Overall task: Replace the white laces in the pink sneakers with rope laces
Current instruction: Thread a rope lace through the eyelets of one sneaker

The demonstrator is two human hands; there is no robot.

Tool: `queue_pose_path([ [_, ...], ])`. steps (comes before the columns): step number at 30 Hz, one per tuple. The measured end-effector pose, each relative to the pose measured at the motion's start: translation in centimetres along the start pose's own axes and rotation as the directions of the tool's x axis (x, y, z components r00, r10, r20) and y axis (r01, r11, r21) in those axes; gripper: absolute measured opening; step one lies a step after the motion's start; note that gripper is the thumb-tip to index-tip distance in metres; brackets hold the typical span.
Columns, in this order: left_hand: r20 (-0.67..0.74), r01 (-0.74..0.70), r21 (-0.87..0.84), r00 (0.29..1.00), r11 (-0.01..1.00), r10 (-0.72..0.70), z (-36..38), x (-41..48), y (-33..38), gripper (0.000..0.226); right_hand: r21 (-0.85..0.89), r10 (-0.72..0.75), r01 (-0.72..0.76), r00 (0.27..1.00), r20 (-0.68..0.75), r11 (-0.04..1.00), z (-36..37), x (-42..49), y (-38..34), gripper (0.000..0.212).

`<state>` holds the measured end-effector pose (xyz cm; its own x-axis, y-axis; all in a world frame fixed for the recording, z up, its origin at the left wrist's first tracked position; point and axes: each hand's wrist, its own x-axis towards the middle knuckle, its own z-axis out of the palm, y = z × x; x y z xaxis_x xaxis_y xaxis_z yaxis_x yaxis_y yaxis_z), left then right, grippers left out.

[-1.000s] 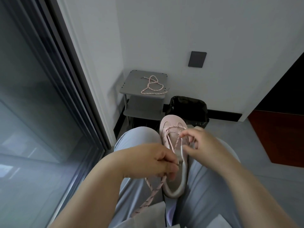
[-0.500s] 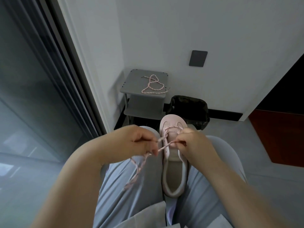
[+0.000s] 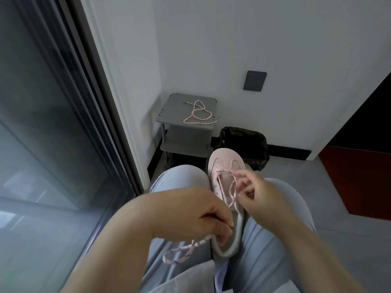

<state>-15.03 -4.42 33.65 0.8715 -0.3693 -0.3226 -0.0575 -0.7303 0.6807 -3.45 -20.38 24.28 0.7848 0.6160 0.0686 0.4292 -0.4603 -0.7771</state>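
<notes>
A pink sneaker lies toe-away between my knees on my lap. A pink speckled rope lace is threaded through its front eyelets. My left hand sits over the heel end, pinching the lace tip, and a loop of the same lace hangs below it over my left thigh. My right hand is at the shoe's right side, fingers holding the lace near the tongue. A second rope lace lies coiled on the grey shelf.
The grey two-tier shelf stands in the corner against the white wall. A black bin bag sits right of it, behind the shoe's toe. A glass sliding door runs along my left. A red-brown panel is at the right.
My left hand has dropped from beside the toe back to the heel, drawing the lace end toward me. My right hand has opened a little and now holds the lace by the tongue.
</notes>
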Motion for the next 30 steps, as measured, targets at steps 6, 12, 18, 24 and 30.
queue_pose_path([
  [6,-0.095,0.049,0.062,0.995,0.997,-0.043,-1.5,-0.5,-0.2,0.019,-0.077,-0.245,0.254,0.963,0.111,0.964,1.2,1.4,-1.2,0.026],
  [12,-0.468,0.128,-0.013,0.876,0.992,-0.119,-2.6,-1.6,-3.3,0.015,-0.055,-0.288,0.3,0.943,0.167,0.952,-0.3,1.2,-1.4,0.021],
  [18,-0.668,-0.032,-0.15,0.74,0.988,-0.077,-1.8,-1.6,-4.1,0.017,-0.256,-0.28,0.353,0.918,0.281,0.9,1.0,-0.6,-1.7,0.03],
  [24,-0.814,-0.503,-0.299,0.578,0.811,0.059,-2.5,-2.7,-1.4,0.024,-0.117,-0.275,0.312,0.927,0.257,0.943,1.2,-1.8,-3.4,0.018],
  [30,-0.906,-0.67,-0.353,0.418,0.653,-0.061,-4.1,-3.4,-0.6,0.025,-0.085,-0.26,0.28,0.947,0.191,0.956,0.9,-1.7,-3.6,0.013],
])
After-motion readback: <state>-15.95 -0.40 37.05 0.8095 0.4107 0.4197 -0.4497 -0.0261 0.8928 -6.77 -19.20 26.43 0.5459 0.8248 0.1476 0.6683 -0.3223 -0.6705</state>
